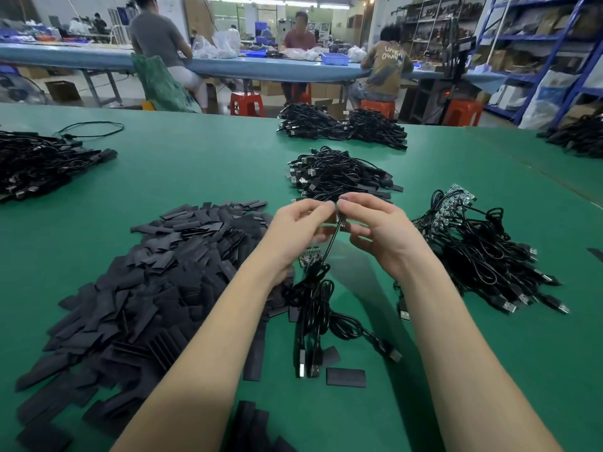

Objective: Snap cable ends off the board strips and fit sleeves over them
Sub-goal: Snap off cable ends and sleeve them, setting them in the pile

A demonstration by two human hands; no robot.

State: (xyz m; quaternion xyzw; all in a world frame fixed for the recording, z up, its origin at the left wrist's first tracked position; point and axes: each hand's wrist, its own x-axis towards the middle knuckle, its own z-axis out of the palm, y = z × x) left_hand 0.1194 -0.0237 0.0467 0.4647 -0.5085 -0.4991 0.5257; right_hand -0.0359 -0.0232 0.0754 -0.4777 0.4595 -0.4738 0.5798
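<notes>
My left hand point(298, 228) and my right hand point(378, 230) meet fingertip to fingertip above the green table, both pinching the small board end of a black cable point(332, 238) that hangs down between them. Below them lies a small bundle of cables point(313, 301) with USB plugs, and a green board strip point(309, 256) peeks out beside my left wrist. A big heap of flat black sleeves point(156, 282) spreads on the left. On the right lies a bundle of cables still on board strips point(479, 252).
A pile of sleeved cables point(339, 177) sits just beyond my hands, with more cable piles at the far middle point(342, 128), left point(39, 161) and right edge point(577, 135). Loose sleeves point(346, 376) lie near the table's front. People sit at a blue bench behind.
</notes>
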